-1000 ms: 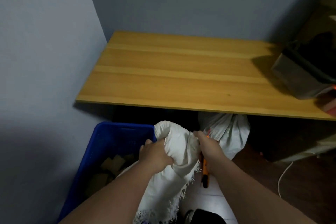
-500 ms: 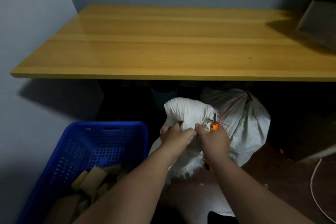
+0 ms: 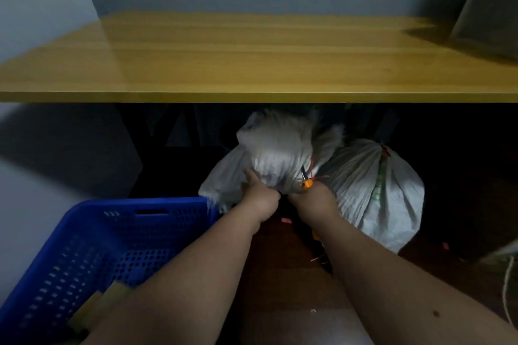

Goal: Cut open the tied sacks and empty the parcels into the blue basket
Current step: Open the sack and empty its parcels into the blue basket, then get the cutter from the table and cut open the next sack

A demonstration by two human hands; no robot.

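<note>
The wooden table (image 3: pixel 252 64) hangs low over the white sack (image 3: pixel 277 157) at 12 o'clock. The blue basket (image 3: pixel 92 235) lies at 8 o'clock from it, nearer the left hand (image 3: pixel 262 194), which clutches the cloth. The right hand (image 3: pixel 314 194) grips the orange cutter (image 3: pixel 307 182). A second tied sack (image 3: pixel 375 190) sits at 3 o'clock.

Bare forearms (image 3: pixel 179 283); no sleeves

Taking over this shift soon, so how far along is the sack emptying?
Some is done: tan parcels already lie in the blue basket. In hand: the left hand grips a white sack under the table, while the right hand holds an orange cutter beside it. Left: a second sack, its red tie intact, has yet to be cut and emptied.
</note>
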